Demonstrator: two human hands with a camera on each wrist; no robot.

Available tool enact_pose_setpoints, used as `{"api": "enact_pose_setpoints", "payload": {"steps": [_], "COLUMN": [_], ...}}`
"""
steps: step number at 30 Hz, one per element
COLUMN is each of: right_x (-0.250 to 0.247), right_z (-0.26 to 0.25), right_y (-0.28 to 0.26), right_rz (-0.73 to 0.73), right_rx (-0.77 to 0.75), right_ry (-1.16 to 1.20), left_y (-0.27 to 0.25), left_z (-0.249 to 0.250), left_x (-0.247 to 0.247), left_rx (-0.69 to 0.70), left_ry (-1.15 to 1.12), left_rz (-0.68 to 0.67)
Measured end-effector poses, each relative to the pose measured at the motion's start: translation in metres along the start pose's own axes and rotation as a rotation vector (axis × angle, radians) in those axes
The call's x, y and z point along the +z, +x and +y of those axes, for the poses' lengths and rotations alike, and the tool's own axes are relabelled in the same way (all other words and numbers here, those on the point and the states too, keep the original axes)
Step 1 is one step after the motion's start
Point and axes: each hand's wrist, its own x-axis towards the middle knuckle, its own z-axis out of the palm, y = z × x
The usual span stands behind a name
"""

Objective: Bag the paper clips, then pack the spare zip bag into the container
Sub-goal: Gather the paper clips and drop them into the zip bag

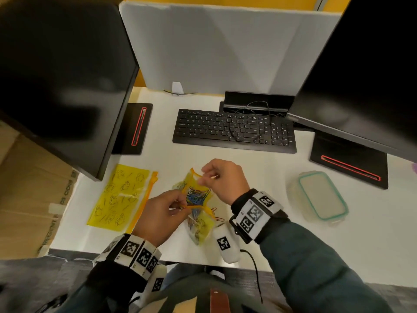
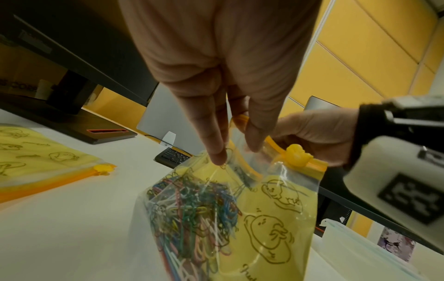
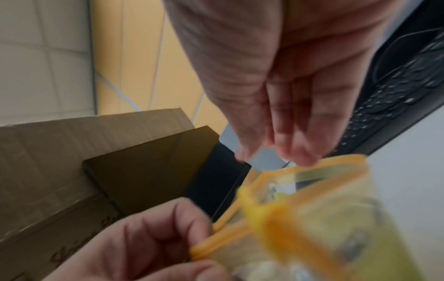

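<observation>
A yellow zip bag (image 1: 198,213) with cartoon prints hangs over the desk's front, its mouth open; coloured paper clips (image 2: 192,213) fill it. My left hand (image 1: 182,206) pinches the near rim of the bag (image 2: 269,218) by the orange zip strip. Above the far rim my right hand (image 1: 202,176) hovers with straight fingers (image 3: 300,152), and I see nothing between them. A yellow slider (image 2: 298,154) sits at one end of the zip. A few loose paper clips (image 1: 217,214) lie on the desk beside the bag. The spare zip bag (image 1: 119,197) lies flat to the left.
A clear container (image 1: 320,195) with a teal-rimmed lid stands to the right. A black keyboard (image 1: 234,129) lies behind the hands. Dark monitors (image 1: 63,75) overhang both sides on black stands (image 1: 347,168). A cardboard box (image 1: 22,188) stands left of the desk.
</observation>
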Motion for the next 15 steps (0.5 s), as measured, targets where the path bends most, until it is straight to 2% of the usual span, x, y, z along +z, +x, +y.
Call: {"api": "enact_pose_setpoints", "payload": {"steps": [2, 3, 4, 6, 8, 9, 11, 15], "right_x": [-0.005, -0.008, -0.011, -0.008, 0.002, 0.007, 0.015, 0.023], "right_z": [0.02, 0.034, 0.048, 0.071, 0.085, 0.089, 0.092, 0.085], "right_y": [0.003, 0.003, 0.0, -0.009, -0.019, -0.021, -0.019, -0.009], "right_rz": [0.197, 0.231, 0.171, -0.165, -0.457, -0.524, -0.546, -0.546], "right_rx": [-0.002, 0.002, 0.006, -0.036, -0.155, -0.206, -0.264, -0.264], "right_ry": [0.018, -0.07, -0.238, -0.582, -0.722, -0.742, -0.794, -0.867], "left_y": [0.001, 0.0, -0.001, -0.002, -0.003, -0.004, -0.004, -0.004], "left_z": [-0.004, -0.006, -0.007, -0.008, -0.007, -0.006, -0.006, -0.007], "left_x": [-0.001, -0.002, -0.003, -0.005, -0.008, -0.008, -0.009, -0.007], "left_rx": [-0.022, -0.034, -0.045, -0.06, -0.07, -0.074, -0.074, -0.07], "left_ry": [-0.021, -0.029, -0.041, -0.055, -0.054, -0.052, -0.044, -0.041], "left_rz": [0.034, 0.053, 0.064, 0.063, 0.053, 0.053, 0.058, 0.067]}}
